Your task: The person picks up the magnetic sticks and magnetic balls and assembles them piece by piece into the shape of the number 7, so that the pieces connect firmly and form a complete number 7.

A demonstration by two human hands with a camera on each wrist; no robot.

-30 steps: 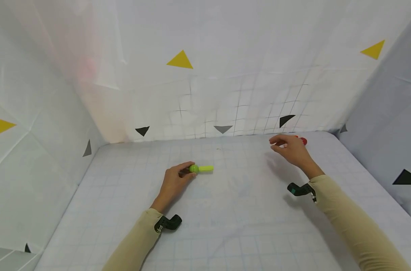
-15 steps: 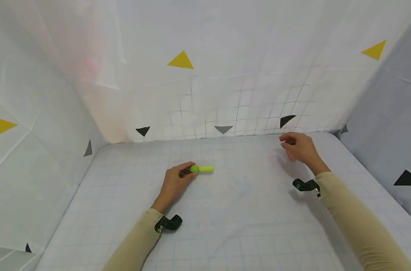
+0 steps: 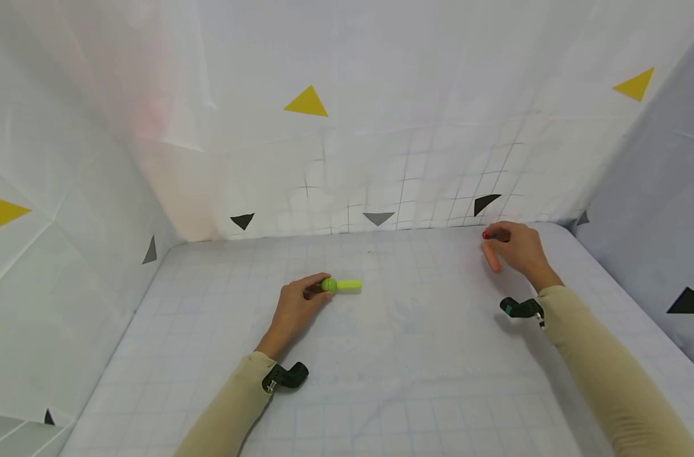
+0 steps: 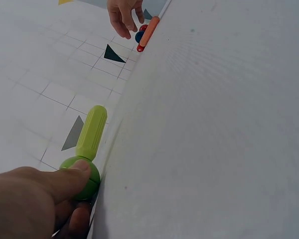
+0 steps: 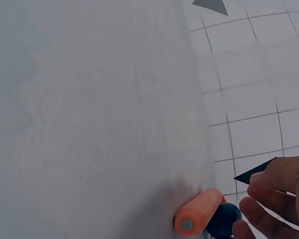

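- Since the earlier frames the right hand (image 3: 518, 249) has moved toward the back right of the table (image 3: 415, 381) and now has an orange stick (image 3: 491, 256) under its fingers; a second ago that stick was not in sight.
- One orange stick: it lies on the table near the back wall, with a dark blue ball (image 5: 223, 219) and a bit of red just beside its far end.
- The right hand's fingers curl over that end; whether they truly grip it I cannot tell.
- One green stick (image 3: 348, 285) with a green ball (image 3: 327, 285) at its end lies mid-table, well apart from the orange one.
- The left hand (image 3: 294, 310) pinches the green ball between thumb and fingers, unmoved.
- Two beige sleeves (image 3: 232, 406), each with a black wrist mount (image 3: 286, 376).
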